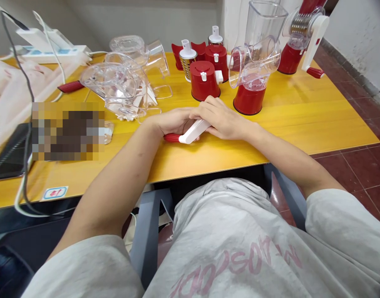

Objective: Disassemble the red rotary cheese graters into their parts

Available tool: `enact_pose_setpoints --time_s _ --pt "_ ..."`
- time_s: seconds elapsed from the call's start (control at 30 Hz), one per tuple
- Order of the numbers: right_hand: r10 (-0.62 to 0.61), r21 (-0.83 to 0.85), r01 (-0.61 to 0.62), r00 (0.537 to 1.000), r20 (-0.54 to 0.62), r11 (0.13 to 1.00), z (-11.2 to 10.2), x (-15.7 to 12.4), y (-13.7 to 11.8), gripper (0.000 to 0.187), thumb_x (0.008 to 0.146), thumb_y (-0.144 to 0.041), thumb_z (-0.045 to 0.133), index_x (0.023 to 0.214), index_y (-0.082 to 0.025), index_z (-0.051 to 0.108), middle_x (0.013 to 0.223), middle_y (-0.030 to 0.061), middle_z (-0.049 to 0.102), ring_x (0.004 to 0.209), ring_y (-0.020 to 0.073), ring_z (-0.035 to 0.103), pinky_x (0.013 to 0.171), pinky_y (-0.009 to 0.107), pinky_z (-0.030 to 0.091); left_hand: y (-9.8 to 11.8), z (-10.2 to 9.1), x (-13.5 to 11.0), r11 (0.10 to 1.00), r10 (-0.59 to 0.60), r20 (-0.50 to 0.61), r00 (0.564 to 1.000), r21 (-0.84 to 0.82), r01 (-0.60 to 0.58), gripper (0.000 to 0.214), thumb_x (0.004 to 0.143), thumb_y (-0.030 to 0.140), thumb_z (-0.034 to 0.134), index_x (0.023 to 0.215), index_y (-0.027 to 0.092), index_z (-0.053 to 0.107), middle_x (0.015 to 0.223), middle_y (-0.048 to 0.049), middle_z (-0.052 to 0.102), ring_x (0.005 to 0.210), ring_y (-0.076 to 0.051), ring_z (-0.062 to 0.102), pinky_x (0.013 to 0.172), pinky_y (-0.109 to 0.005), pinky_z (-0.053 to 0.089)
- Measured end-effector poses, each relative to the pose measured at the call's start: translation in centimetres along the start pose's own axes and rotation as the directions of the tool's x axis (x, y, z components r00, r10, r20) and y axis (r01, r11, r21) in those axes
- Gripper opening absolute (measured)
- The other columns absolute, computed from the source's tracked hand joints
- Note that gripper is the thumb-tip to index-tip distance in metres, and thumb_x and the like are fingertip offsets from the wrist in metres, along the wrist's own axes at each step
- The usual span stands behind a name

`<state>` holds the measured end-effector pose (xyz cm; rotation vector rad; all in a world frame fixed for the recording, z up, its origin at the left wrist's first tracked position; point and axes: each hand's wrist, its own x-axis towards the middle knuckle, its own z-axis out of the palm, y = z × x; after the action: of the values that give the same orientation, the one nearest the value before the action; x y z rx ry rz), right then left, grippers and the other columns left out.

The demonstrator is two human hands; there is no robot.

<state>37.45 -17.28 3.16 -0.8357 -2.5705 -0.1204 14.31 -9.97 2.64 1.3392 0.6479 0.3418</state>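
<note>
A white crank handle [194, 131] with a red grip is held between my two hands, low over the front of the table. My right hand [222, 118] is closed over the white arm's upper end. From the left, my left hand [176, 120] curls round the crank, its fingers partly hidden behind the right hand and the handle. The red grip points left, below my left wrist. Just beyond my hands stands a red grater base [205, 80] with a small white lever. Right of it is a red base [249, 99] carrying a clear plastic grater body [258, 54].
Clear plastic housings [130, 78] pile up at the back left, near a red-tipped handle [71, 86]. A metal grating drum [188, 62] stands behind the bases. An assembled grater [290, 54] occupies the far right. Cables, a power strip [53, 54] and a phone [13, 153] lie left.
</note>
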Motion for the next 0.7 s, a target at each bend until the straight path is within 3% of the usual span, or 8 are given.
enact_pose_setpoints --time_s 0.2,0.43,0.6,0.7 --pt "-0.031 -0.050 0.029 0.999 -0.037 0.998 0.8 0.1 0.3 0.045 0.117 -0.032 0.041 0.161 -0.022 0.047 0.131 0.0123 0.062 0.126 0.0250 0.047 0.115 0.049 0.049 -0.3 -0.5 0.7 0.990 -0.135 0.025 0.991 -0.031 0.136 0.038 0.091 0.047 0.079 0.117 0.019 0.081 0.098 -0.0142 0.084 0.063 -0.027 0.076 0.056 -0.037 0.067" --pt "-0.015 0.020 0.016 0.998 -0.056 1.000 0.8 -0.1 0.4 0.045 0.116 -0.028 0.041 0.159 -0.022 0.051 0.136 0.0135 0.061 0.131 0.0257 0.049 0.118 0.052 0.050 -0.3 -0.5 0.6 0.995 -0.093 0.035 0.995 -0.029 0.094 0.032 0.095 0.047 0.081 0.108 0.019 0.079 0.096 -0.0130 0.084 0.064 -0.025 0.075 0.053 -0.032 0.064" --pt "0.077 0.174 -0.050 0.985 -0.154 0.983 -0.2 -0.4 0.6 0.049 0.113 -0.042 0.055 0.158 -0.022 0.052 0.151 0.0142 0.058 0.146 0.0295 0.049 0.132 0.063 0.046 0.3 0.2 0.1 0.994 0.052 -0.076 0.996 -0.092 -0.059 0.027 0.097 0.040 0.073 0.111 0.016 0.075 0.086 -0.0088 0.079 0.063 -0.023 0.074 0.057 -0.033 0.066" --pt "0.249 0.344 -0.138 0.920 -0.303 0.929 -0.6 -0.6 0.4 0.052 0.111 -0.052 0.059 0.151 -0.021 0.053 0.149 0.0128 0.061 0.143 0.0257 0.057 0.135 0.060 0.050 0.9 0.7 -0.1 0.962 0.216 -0.187 0.958 -0.127 -0.242 0.037 0.092 0.032 0.073 0.125 0.017 0.073 0.100 -0.0066 0.081 0.075 -0.023 0.078 0.068 -0.034 0.071"
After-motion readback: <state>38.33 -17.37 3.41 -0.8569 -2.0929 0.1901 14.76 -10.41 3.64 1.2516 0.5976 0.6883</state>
